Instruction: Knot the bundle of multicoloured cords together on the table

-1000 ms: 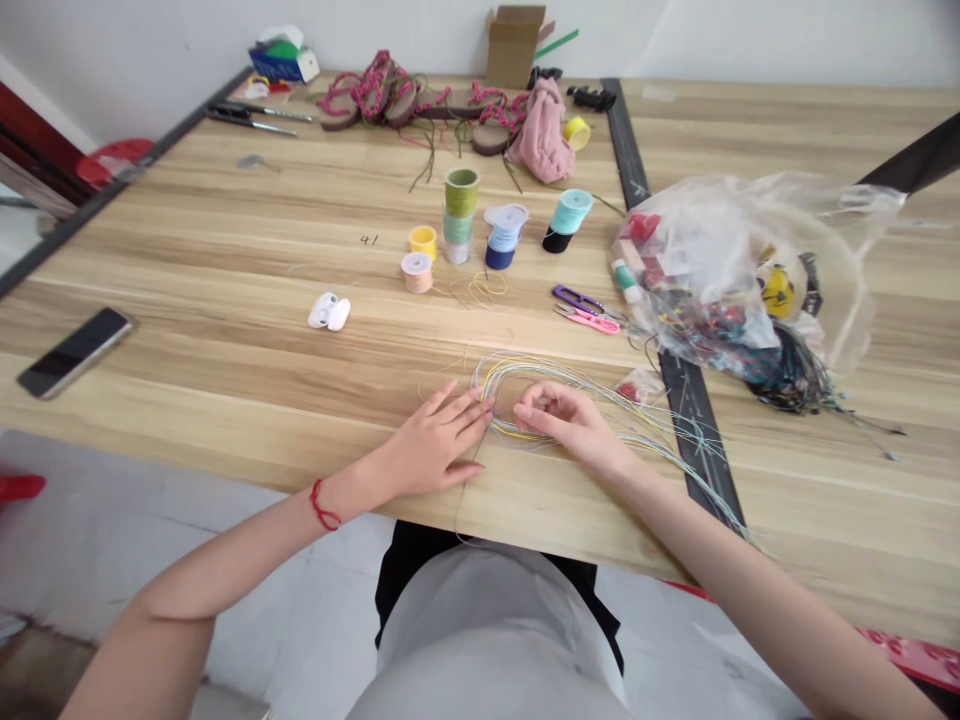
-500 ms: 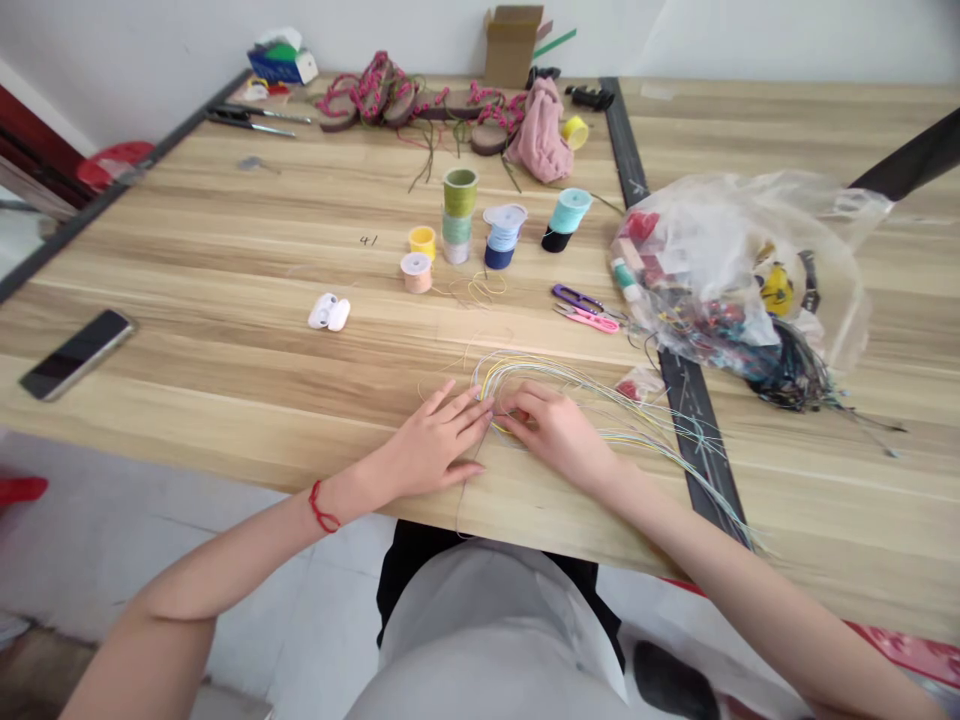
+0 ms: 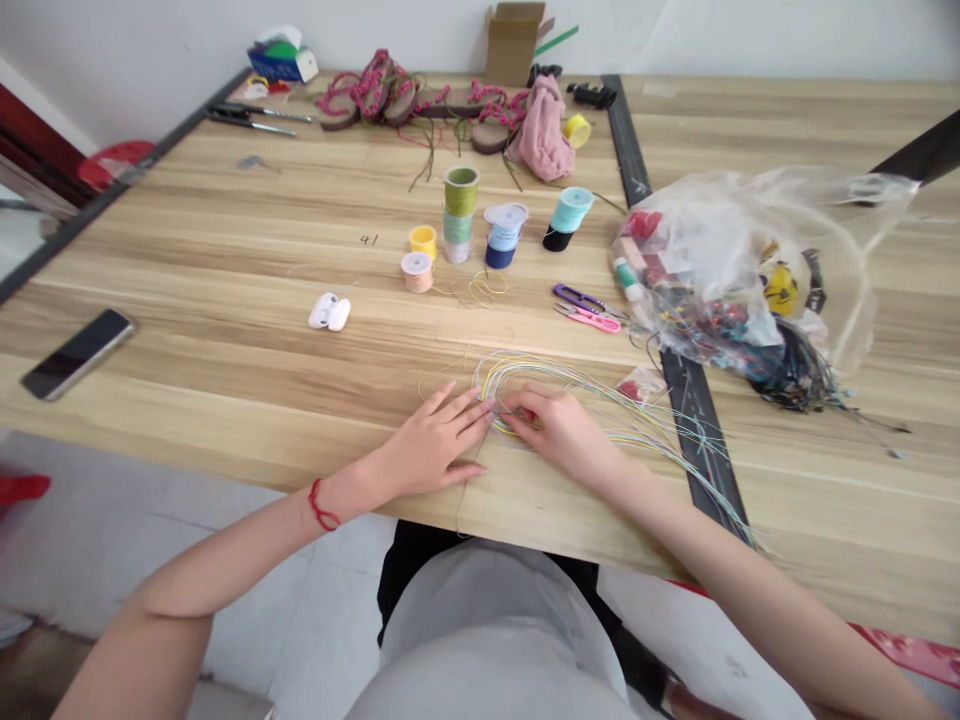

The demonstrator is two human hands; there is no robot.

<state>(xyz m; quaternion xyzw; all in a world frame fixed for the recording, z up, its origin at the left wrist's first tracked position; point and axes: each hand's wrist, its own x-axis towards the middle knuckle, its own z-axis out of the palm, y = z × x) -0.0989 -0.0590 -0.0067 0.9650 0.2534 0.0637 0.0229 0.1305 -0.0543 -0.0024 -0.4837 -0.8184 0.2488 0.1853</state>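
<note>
A bundle of thin cords (image 3: 570, 395) in yellow, pale blue, green and white lies looped on the wooden table (image 3: 225, 300), its long ends trailing off to the lower right. My left hand (image 3: 435, 440) rests palm down with its fingers spread, the fingertips at the loop's near side. My right hand (image 3: 555, 430) sits just beside it, its fingers gathered on the strands. The fingertips of both hands nearly meet. The cords under my right fingers are hidden. A red string bracelet (image 3: 322, 505) circles my left wrist.
Several thread spools (image 3: 460, 215) stand beyond the hands, with small scissors (image 3: 589, 315) to their right. A plastic bag of mixed items (image 3: 739, 270) lies at right. A phone (image 3: 77, 354) and white earbuds case (image 3: 328, 313) lie at left. Pink-corded sandals (image 3: 420, 110) sit at the back.
My right hand has lowered from a raised, curled pose onto the cords and moved slightly toward my left hand. My left hand has barely moved.
</note>
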